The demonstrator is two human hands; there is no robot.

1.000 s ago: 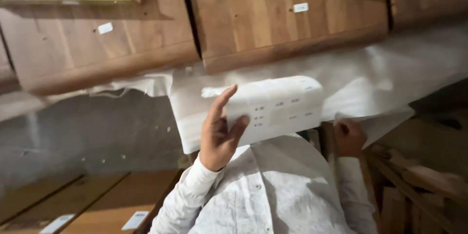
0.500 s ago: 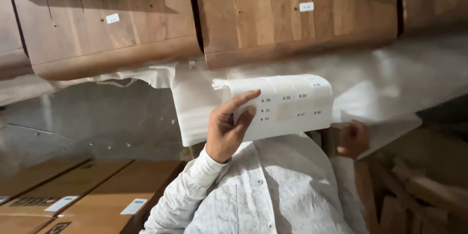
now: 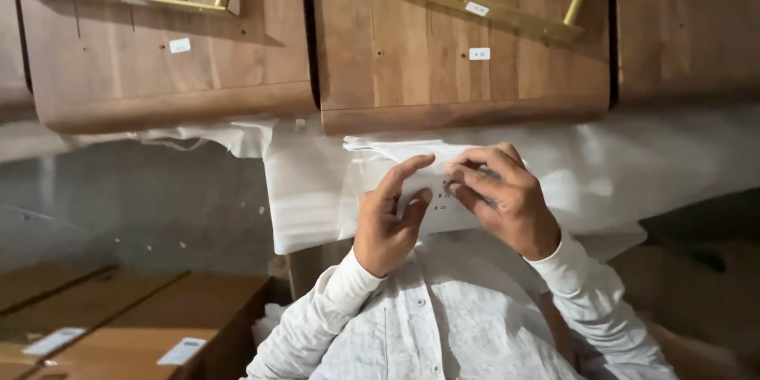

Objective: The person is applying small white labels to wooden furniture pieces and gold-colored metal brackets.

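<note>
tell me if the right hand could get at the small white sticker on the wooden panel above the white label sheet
Probably yes. The right hand rests on the white label sheet, and the small white sticker sits on the wooden panel just above, with nothing between them.

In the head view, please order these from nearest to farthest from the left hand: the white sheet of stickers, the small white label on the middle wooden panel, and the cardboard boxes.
From the left hand:
1. White sheet of stickers: touching the fingers, straight ahead.
2. Small white label: above and to the right, on the middle wooden panel.
3. Cardboard boxes: low at the left, the farthest.
</note>
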